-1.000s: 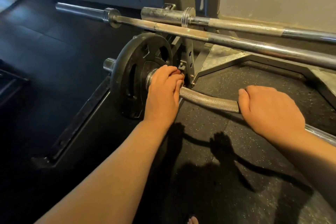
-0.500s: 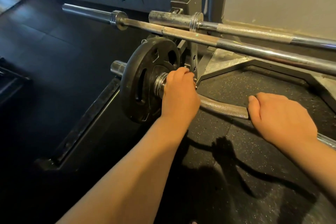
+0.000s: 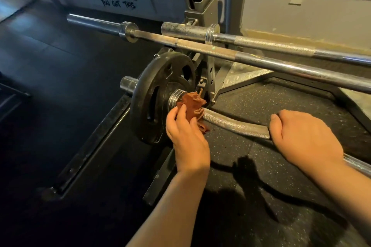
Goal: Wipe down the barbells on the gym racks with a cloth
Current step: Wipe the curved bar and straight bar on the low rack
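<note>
- Head view: left hand point(image 3: 186, 136) low at centre, thumb and fingertips pinching a rust-brown cloth point(image 3: 192, 104).
- Cloth bunched and frayed, draped over the curved barbell point(image 3: 234, 124) right at its collar, just beside the inner face of the black weight plate point(image 3: 154, 98).
- Right hand point(image 3: 305, 138) further along the same bar, knuckles up, fingers curled over the knurled shaft in a closed grip.
- Curved barbell low, near the speckled rubber floor point(image 3: 261, 176). Weight plate upright on its sleeve, with the bare sleeve end poking out on the plate's far side.
- Behind and higher: front straight barbell point(image 3: 261, 60) and rear straight barbell point(image 3: 271, 45), side by side in front of the rack upright point(image 3: 200, 6), both well apart from the hands.
- Wall lettering point(image 3: 118, 3) reading "YOU GOT THIS", far back at upper left.
</note>
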Demonstrator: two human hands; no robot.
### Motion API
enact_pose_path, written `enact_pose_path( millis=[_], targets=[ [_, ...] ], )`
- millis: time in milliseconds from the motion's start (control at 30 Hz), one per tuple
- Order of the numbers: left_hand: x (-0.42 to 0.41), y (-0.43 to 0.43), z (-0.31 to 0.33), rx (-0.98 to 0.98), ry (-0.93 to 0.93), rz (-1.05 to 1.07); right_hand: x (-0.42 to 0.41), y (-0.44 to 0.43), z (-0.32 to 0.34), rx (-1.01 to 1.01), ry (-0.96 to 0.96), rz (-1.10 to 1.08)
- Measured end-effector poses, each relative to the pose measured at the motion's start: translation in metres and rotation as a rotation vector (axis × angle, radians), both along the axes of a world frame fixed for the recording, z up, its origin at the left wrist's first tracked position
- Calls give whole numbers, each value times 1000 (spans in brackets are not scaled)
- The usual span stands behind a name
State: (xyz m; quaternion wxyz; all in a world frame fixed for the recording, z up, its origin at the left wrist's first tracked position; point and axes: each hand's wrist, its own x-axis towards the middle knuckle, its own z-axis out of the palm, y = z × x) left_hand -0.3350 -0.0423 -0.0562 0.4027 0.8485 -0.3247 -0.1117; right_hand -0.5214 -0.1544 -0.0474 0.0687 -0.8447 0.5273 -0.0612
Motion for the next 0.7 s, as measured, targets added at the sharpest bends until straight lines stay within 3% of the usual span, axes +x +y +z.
enact_pose_path(
  millis=[100,233,300,433,567,700],
  targets=[
    [-11,-13,5,4,3,-17,0,0,-1,0,9,-2],
    [-39,-21,18,73,-218,-454,2,0,1,16,4,-6],
    [-28,-19,18,73,-293,-544,2,0,1,3,4,-5],
    [11,-22,7,47,-353,-477,2,0,1,-10,7,5],
    [-20,-34,4,-64,-80,-202,2,0,0,-23,21,-10],
    [-79,-34,-6,-82,-365,-492,2,1,-2,-37,22,-19]
  ],
)
